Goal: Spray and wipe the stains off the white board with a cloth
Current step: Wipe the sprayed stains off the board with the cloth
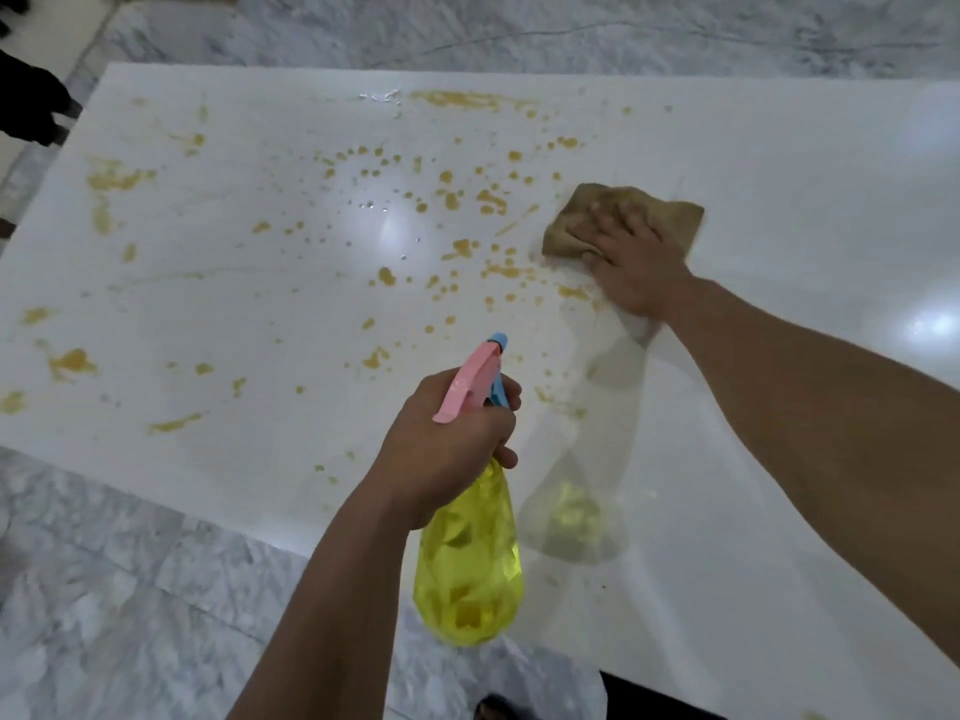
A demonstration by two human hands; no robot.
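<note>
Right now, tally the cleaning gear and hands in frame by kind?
Yellow plastic spray bottle with pink-and-blue trigger head: 1, gripped by the left hand
Brown cloth: 1, pressed flat under the right hand
Stained white board: 1
Hands: 2
Total: 5

Floor (130, 589) is grey-white marble tile, veined, with thin grout lines; it shows at the bottom left and across the top of the view. A thin dark cable (519, 36) runs over the far floor. Dark shape (36, 106) at the left edge, cannot tell what. Dark patch (639, 698) at the bottom edge. Overhead light glare, bright spots (935, 330) at right and centre. No walls or windows visible.
</note>
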